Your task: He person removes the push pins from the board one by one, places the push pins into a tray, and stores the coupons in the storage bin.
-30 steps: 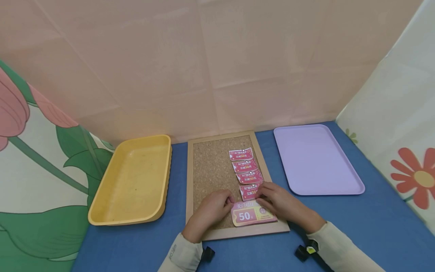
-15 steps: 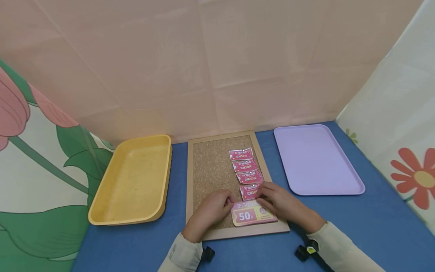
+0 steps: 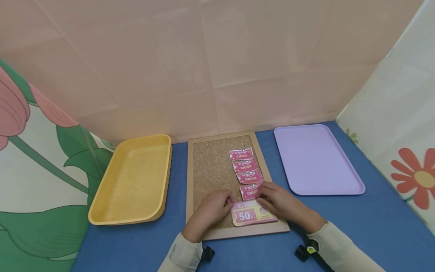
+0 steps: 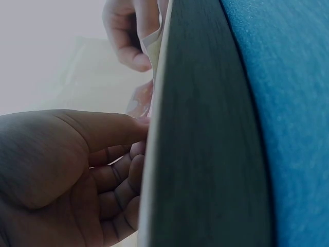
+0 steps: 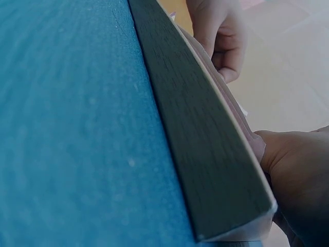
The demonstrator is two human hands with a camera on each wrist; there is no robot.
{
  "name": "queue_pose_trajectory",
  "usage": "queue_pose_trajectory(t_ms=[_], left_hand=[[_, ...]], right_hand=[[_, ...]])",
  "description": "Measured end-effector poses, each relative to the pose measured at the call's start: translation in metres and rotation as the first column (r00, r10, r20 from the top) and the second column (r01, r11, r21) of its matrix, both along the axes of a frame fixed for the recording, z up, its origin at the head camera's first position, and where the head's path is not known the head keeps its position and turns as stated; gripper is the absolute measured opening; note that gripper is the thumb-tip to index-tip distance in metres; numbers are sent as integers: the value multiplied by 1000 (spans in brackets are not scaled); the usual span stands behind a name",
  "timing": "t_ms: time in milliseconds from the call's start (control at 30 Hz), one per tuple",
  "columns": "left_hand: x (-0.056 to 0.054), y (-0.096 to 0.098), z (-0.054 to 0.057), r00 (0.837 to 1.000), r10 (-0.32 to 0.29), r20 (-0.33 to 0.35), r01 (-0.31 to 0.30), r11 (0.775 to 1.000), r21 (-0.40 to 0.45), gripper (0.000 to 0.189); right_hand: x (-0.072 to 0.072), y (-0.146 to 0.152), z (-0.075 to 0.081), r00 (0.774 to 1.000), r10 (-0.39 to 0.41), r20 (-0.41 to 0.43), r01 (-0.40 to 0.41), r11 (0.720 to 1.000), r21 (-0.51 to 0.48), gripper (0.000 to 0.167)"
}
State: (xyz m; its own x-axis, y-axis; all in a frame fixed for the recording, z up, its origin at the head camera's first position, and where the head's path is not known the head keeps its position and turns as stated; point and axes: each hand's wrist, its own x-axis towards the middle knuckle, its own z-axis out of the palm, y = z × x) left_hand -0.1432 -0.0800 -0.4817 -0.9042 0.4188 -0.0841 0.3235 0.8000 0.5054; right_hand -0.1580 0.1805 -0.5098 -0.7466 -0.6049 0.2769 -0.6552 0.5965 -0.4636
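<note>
A large pink and yellow coupon (image 3: 247, 216) marked 50 lies at the lower end of a wood-framed corkboard (image 3: 210, 162). My left hand (image 3: 215, 207) pinches its upper left corner between thumb and finger. At the upper right my right hand (image 3: 281, 202) grips the same coupon, covering that corner and part of the lowest small coupon (image 3: 248, 192). Above run more small pink coupons, the top one (image 3: 241, 154) among them, in a column with small pins. In the right wrist view the coupon's edge (image 5: 231, 98) runs along the frame; the fingertips are partly hidden.
A yellow tray (image 3: 130, 181) stands left of the corkboard, and a flat lilac tray (image 3: 317, 160) lies to its right. Blue cloth (image 3: 244, 255) covers the table. Printed and plain cloth hangs behind and at both sides.
</note>
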Motion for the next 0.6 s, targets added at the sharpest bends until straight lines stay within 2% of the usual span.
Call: queue_pose_trajectory(t_ms=[367,600], left_hand=[[0,-1,1,1000,0,-6,0,1000,13,4],[0,-2,-1,1000,1,5,-1,1000,7,4]], right_hand=[[-1,3,0,1000,-6,-23,6,1000,5,4],[-1,1,0,1000,-12,14,12,1000,3,4]])
